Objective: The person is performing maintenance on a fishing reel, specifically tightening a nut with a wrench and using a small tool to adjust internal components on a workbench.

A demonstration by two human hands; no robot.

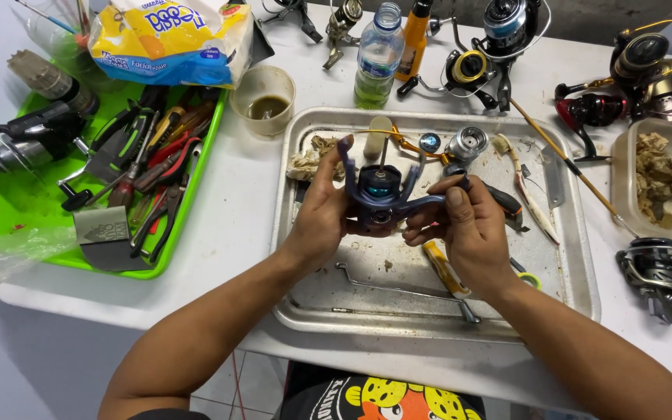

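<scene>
Both my hands hold a dark blue fishing reel rotor (380, 194) above a metal tray (301, 225). My left hand (322, 211) grips its left side with the thumb up along one arm. My right hand (460, 222) pinches the rotor's right arm with thumb and fingers. A thin shaft sticks up from the rotor's middle. Under my right hand lie a yellow-handled tool (445, 268) and a black-handled tool (505, 204). A silver spool (468, 142) sits at the tray's back.
A green tray (9, 214) of pliers and screwdrivers stands at the left. A cup of dark liquid (263, 97), a water bottle (377, 56) and an orange bottle (414, 39) stand behind. Several fishing reels (663, 272) lie at the back and right. A tissue pack (169, 39) rests top left.
</scene>
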